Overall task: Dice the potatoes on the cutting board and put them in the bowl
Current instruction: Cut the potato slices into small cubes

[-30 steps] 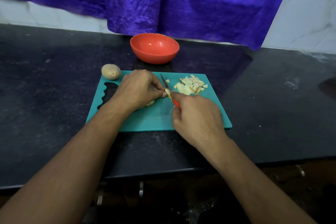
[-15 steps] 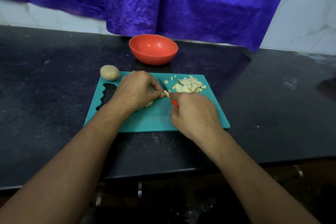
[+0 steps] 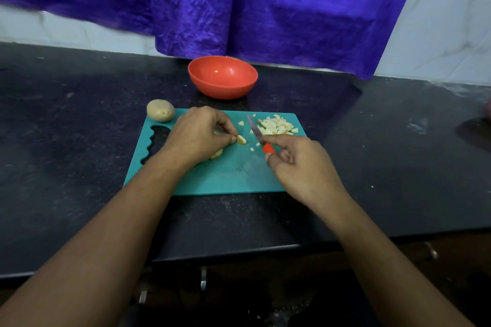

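Teal cutting board (image 3: pixel 225 178) lies flat on the black countertop (image 3: pixel 66 141), with its cut-out grip handle (image 3: pixel 155 145) on the left edge. Left hand (image 3: pixel 198 137) rests over the board's left-centre, fingers curled, and its fingertips (image 3: pixel 233 140) pinch a small potato piece (image 3: pixel 241 139) against the board. A larger potato chunk (image 3: pixel 217 153) pokes out from under the palm of the same hand.

Right hand (image 3: pixel 300 167) is over the board's right side and grips a small knife (image 3: pixel 256 133) by its red handle (image 3: pixel 267 148), with thumb and curled fingers round it. The blade points away from the person, tip near the board's far edge. The blade is just right of the pinched piece and not touching it.

A pile of diced potato (image 3: pixel 277 127) sits at the board's far right corner, just right of the blade, with a few loose bits (image 3: pixel 252 149) scattered near the knife. A whole unpeeled potato (image 3: pixel 160 110) sits at the far left corner, overlapping the board's edge. The orange-red bowl (image 3: pixel 222 87) stands on the counter just beyond the board, with no potato visible inside.

Purple cloth (image 3: pixel 239 2) hangs behind, over a white tiled wall (image 3: pixel 446 21).
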`<state>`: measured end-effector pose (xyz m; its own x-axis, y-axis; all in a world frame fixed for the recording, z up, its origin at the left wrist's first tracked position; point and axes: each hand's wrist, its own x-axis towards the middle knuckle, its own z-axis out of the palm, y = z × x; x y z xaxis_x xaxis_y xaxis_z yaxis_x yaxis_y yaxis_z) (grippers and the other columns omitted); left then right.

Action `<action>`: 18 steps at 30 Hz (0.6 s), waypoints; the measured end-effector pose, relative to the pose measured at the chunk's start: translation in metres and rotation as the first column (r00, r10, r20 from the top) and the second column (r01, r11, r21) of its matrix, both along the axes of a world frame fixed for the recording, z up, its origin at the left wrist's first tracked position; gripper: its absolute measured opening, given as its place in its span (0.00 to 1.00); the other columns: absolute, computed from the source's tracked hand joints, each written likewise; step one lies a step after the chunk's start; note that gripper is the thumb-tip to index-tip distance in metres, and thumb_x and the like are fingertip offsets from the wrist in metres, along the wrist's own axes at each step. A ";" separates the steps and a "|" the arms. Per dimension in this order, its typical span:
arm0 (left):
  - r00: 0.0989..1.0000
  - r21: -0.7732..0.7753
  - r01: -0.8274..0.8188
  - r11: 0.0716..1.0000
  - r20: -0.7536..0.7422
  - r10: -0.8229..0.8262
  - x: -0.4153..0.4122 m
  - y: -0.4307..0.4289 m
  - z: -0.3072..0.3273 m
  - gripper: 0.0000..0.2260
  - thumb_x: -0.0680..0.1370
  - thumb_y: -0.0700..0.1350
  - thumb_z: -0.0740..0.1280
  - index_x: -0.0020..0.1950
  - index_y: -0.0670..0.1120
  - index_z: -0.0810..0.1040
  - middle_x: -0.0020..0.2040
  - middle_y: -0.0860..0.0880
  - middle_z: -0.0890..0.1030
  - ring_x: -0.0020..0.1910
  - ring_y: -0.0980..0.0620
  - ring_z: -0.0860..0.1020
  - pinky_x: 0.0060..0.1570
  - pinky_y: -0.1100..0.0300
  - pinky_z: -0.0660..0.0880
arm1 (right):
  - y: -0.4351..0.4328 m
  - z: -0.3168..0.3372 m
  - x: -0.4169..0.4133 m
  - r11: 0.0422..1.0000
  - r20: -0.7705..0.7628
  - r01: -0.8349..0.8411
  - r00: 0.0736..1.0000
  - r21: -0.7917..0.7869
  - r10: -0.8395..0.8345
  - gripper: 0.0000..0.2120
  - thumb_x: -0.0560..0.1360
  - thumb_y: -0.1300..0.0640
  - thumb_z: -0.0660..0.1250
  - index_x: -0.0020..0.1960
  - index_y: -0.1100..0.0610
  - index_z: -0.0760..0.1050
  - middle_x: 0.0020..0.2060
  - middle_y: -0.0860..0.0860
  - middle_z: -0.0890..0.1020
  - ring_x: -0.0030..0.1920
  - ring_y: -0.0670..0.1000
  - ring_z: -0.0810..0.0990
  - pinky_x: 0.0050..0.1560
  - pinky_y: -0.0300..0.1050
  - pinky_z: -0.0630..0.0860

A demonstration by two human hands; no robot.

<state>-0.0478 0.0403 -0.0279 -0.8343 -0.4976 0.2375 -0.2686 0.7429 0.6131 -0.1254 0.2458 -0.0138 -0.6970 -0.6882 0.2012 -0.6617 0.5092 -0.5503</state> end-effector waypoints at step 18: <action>0.986 0.061 -0.140 0.988 -0.077 0.145 0.003 -0.002 0.007 0.10 0.75 0.42 0.74 0.40 0.57 0.80 0.44 0.56 0.83 0.47 0.56 0.80 0.52 0.46 0.80 | -0.012 0.006 0.026 0.993 -0.202 -0.027 0.978 0.115 0.050 0.23 0.79 0.50 0.62 0.74 0.40 0.72 0.27 0.44 0.67 0.30 0.45 0.68 0.34 0.44 0.68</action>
<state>-0.0453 0.0388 -0.0210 -0.7329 -0.6244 0.2702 -0.3171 0.6649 0.6763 -0.0999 0.2337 -0.0076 -0.6219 -0.7397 0.2570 -0.7743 0.5316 -0.3434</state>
